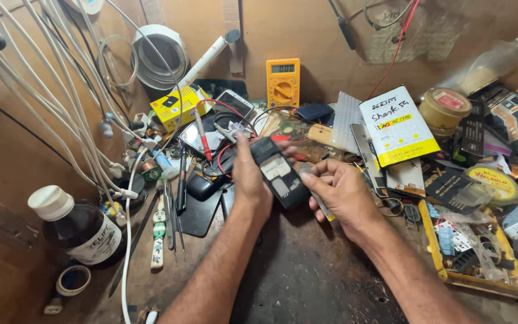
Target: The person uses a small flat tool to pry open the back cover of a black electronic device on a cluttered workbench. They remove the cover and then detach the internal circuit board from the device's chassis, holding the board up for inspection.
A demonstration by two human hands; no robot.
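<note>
My left hand grips a small black phone with its back cover off, the open rear facing up, held over the middle of the cluttered workbench. My right hand is close beside it on the right, pinching a thin tool with a pale handle whose tip touches the phone's right edge. Both forearms reach in from the bottom of the view.
A yellow multimeter leans on the back wall. A dark bottle with a white cap stands at left beside white cables. Tweezers and screwdrivers lie left of the hands. A yellow parts tray sits at right.
</note>
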